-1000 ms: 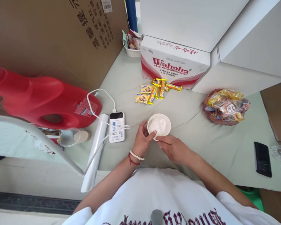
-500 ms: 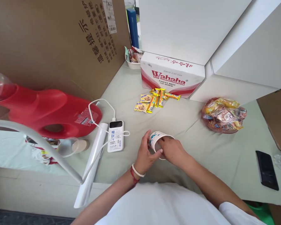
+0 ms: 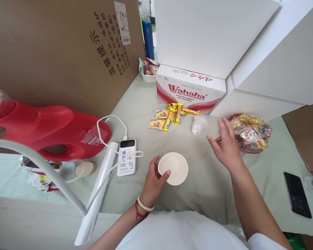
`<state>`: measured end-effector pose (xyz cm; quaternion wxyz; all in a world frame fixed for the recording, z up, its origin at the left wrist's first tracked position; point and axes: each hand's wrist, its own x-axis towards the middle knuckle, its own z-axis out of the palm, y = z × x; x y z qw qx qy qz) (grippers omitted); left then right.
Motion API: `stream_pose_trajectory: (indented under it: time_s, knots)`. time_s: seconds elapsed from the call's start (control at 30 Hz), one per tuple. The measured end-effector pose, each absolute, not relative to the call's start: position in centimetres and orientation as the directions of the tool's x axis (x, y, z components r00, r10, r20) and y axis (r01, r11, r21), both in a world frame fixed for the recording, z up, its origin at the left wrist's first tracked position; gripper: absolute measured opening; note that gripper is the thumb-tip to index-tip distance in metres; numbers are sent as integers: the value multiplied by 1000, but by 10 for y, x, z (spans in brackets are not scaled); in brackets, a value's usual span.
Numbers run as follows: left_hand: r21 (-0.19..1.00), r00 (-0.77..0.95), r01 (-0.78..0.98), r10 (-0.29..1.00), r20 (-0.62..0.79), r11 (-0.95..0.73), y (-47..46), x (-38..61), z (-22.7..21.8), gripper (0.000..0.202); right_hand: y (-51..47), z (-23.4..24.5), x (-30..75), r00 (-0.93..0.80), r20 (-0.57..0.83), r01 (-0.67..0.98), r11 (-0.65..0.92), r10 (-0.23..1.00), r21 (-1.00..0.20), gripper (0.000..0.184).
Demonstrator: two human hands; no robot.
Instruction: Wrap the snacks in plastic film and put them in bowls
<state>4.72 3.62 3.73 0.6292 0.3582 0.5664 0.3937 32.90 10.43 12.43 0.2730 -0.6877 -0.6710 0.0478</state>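
Observation:
My left hand (image 3: 153, 180) grips a white paper cup (image 3: 173, 168) by its rim, mouth up, and nothing shows inside it. My right hand (image 3: 225, 144) hovers open above the pale green cloth, fingers spread, holding nothing. A crumpled white wad (image 3: 198, 125) lies on the cloth just left of that hand, apart from it. A bag of wrapped snacks (image 3: 251, 132) sits right behind my right hand. Several yellow snack packets (image 3: 169, 116) lie beyond the cup.
A Wahaha water carton (image 3: 190, 92) stands at the back. A power bank (image 3: 126, 157) with a white cable and a white roll (image 3: 99, 194) lie left of the cup. A red jug (image 3: 47, 128) lies on its side at far left. A black phone (image 3: 297, 194) lies right.
The cup went from tilted in both hands to upright in my left hand alone. The white wad left the cup and now lies on the cloth. My right hand moved up and right, open.

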Motion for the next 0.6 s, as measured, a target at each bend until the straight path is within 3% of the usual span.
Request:
stream_pose_trajectory:
  time_s: [0.07, 0.13, 0.23, 0.33, 0.43, 0.5, 0.6]
  knots:
    - [887, 34, -63, 889, -457, 458, 33, 44, 37, 89, 76, 125, 319, -63, 337, 854, 226, 939, -469, 54]
    - [878, 70, -47, 879, -472, 475, 33, 45, 38, 86, 39, 120, 303, -332, 252, 780, 415, 909, -469, 49]
    - [879, 298, -48, 847, -440, 474, 32, 56, 39, 88, -11, 105, 290, -494, 143, 752, 504, 857, -425, 40]
    - [908, 554, -28, 762, -334, 418, 31, 70, 40, 100, -50, 93, 314, -359, 152, 818, 389, 921, -424, 28]
    - [952, 601, 48, 752, -270, 303, 31, 71, 38, 82, -88, 100, 389, -67, 125, 898, 115, 990, -425, 24]
    - [954, 558, 120, 776, -293, 273, 32, 60, 36, 61, -103, 113, 456, 153, 35, 923, -130, 988, -361, 39]
    - [940, 473, 186, 812, -342, 287, 28, 36, 30, 42, -80, 140, 553, 438, -7, 888, -434, 899, -151, 66]
